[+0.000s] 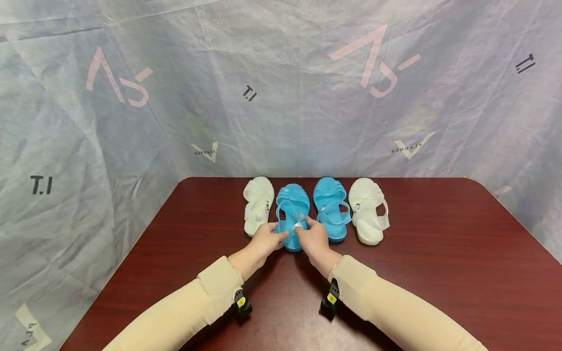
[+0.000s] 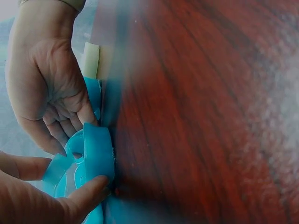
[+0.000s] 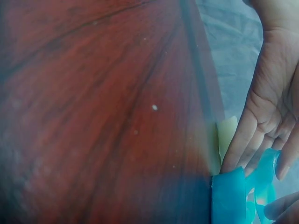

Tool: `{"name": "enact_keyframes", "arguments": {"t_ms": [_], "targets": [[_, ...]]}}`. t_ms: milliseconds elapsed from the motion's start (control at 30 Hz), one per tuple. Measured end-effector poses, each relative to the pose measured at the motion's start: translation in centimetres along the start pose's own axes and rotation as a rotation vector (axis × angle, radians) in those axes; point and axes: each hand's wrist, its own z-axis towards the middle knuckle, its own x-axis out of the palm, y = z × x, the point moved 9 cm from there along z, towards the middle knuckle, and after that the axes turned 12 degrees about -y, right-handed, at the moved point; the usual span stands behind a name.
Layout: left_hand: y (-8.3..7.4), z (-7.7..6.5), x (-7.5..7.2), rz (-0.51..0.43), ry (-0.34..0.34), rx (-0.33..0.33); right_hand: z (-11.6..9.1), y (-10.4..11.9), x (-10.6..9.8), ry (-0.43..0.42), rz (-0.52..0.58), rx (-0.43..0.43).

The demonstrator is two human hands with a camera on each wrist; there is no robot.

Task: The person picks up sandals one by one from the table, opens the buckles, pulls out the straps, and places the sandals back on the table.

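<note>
Four sandals stand in a row in the head view. Both hands are at the left blue sandal (image 1: 292, 194), whose heel points toward me. My left hand (image 1: 264, 242) holds its left side near the heel; in the left wrist view the thumb (image 2: 91, 191) lies against the heel edge and a finger meets the strap. From the right, my right hand (image 1: 315, 241) grips the sandal by its strap, thumb near the buckle (image 1: 300, 215). In the right wrist view the blue heel (image 3: 229, 196) sits on the table, and part of the right hand is cut off.
The other blue sandal (image 1: 330, 189) stands just right of the right hand. A white sandal (image 1: 259, 187) is at the left end and another white sandal (image 1: 365, 190) at the right end. The dark red table (image 1: 439, 253) meets a grey printed cloth (image 1: 281, 126) behind.
</note>
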Motion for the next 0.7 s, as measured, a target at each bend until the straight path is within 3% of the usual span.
{"name": "enact_keyframes", "arguments": {"t_ms": [700], "targets": [[0.23, -0.92, -0.25, -0.011, 0.003, -0.007, -0.93, -0.22, -0.16, 0.004, 0.025, 0.032]]}}
